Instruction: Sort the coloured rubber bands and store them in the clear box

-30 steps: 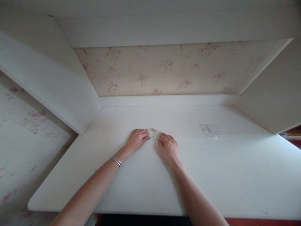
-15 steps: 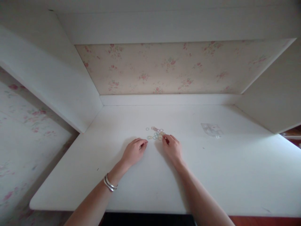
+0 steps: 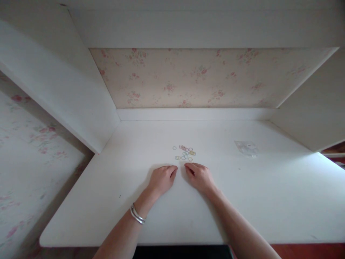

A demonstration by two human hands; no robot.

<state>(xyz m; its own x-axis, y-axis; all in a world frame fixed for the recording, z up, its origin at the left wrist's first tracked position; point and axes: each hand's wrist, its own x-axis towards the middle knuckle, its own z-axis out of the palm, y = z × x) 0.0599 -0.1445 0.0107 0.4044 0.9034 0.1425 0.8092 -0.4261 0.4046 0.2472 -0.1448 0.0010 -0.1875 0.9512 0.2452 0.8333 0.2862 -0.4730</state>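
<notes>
A small cluster of thin coloured rubber bands (image 3: 184, 153) lies on the white desk (image 3: 269, 201), a little beyond my fingertips. My left hand (image 3: 162, 178), with silver bangles at the wrist, rests on the desk with its fingers curled together; nothing shows in it. My right hand (image 3: 199, 176) lies beside it, thumb and forefinger drawn together near the closest bands. Whether a band is pinched there is too small to tell. The two hands almost touch each other.
A small clear plastic bag (image 3: 246, 148) lies flat on the desk to the right of the bands. White side panels (image 3: 61, 86) close in the desk left and right, with floral wallpaper (image 3: 194, 77) behind. The desk's front edge runs just below my forearms.
Both hands have drawn back toward me from the rubber bands, which they were touching a second ago. The bands now lie uncovered, slightly spread.
</notes>
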